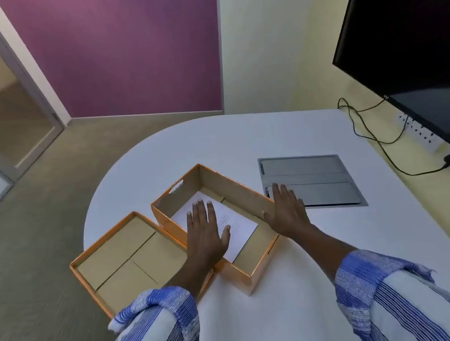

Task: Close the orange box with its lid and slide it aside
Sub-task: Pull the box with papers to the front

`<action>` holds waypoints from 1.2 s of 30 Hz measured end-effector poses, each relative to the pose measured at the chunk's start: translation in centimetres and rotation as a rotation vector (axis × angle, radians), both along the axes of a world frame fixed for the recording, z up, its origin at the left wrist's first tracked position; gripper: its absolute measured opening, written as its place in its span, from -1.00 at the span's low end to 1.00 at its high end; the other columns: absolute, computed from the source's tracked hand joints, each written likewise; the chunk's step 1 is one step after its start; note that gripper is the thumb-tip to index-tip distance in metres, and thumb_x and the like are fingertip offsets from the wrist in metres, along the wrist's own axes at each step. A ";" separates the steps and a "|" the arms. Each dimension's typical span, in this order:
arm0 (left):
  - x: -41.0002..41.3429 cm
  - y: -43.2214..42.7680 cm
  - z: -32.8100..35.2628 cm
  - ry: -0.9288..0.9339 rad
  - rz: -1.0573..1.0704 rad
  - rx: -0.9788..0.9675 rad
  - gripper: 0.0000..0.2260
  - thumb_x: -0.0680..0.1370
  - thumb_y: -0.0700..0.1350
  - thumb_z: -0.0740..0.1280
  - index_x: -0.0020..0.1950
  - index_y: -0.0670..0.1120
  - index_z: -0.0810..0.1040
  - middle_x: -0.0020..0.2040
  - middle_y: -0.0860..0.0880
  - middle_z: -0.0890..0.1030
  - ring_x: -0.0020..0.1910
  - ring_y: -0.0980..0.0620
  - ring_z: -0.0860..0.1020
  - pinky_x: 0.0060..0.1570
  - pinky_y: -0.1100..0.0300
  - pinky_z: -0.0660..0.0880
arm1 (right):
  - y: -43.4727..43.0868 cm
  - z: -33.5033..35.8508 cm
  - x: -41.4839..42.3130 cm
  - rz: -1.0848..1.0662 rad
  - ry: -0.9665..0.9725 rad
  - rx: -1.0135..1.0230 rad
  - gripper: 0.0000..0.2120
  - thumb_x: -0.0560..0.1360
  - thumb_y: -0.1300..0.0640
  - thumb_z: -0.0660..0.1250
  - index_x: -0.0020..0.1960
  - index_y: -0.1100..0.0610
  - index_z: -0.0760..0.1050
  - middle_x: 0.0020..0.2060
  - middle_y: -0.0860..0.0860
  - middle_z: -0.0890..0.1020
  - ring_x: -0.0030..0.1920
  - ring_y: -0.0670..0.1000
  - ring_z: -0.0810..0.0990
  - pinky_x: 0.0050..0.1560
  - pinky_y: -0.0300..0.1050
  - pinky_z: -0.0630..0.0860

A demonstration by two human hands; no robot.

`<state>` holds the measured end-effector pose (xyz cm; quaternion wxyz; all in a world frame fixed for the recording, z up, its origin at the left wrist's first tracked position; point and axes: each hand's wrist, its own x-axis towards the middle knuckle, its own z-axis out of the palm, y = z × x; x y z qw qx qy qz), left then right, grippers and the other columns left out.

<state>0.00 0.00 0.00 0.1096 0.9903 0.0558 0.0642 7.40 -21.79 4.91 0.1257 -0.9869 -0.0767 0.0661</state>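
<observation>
Now, left hand (204, 234) flat with fingers spread over the white paper (239, 223) inside the open orange box (260, 273), right hand (287, 211) open, fingers loosely spread beside the box's right wall, upturned lid (116, 250) left of the left fingers, touching the box

An open orange box (257, 272) sat on a white table (333, 242) with a printed sheet of paper (239, 223) lying inside. The left hand (205, 234) reached over the box, fingers spread above the paper. The right hand (287, 211) lay flat against the box's right wall. The lid (122, 258) rested upside down just left of the box, overhanging the table's edge
</observation>
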 end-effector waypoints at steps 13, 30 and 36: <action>-3.3 -1.6 -3.2 0.110 0.495 -0.575 -0.09 0.56 0.07 0.35 0.63 -0.20 -0.19 0.66 -0.25 -0.04 0.62 -0.27 0.08 0.49 -0.09 0.29 | -1.1 -4.7 -2.6 -0.048 0.197 0.052 -0.18 0.55 -0.11 0.34 0.61 0.16 -0.01 0.60 0.13 0.14 0.55 0.21 0.20 0.42 0.19 0.34; -2.9 -2.3 -3.2 0.041 0.432 -0.748 -0.42 0.59 -0.15 0.17 0.63 -0.03 0.18 0.40 -0.18 0.54 0.30 -0.23 0.53 0.21 -0.05 0.51 | -6.0 -4.7 -1.1 -0.187 0.124 0.139 -0.22 0.57 -0.09 0.29 0.62 0.16 0.02 0.55 0.17 0.27 0.46 0.23 0.38 0.32 0.13 0.41; -3.8 -3.9 -3.4 0.005 0.211 -0.764 -0.47 0.53 -0.05 0.14 0.53 0.11 0.32 0.25 -0.05 0.66 -0.16 0.12 0.58 -0.15 0.22 0.52 | -8.7 -5.0 -2.7 -0.334 0.094 0.218 -0.50 0.61 0.01 0.25 0.50 0.15 0.32 0.26 0.21 0.62 0.20 0.28 0.61 0.14 0.06 0.53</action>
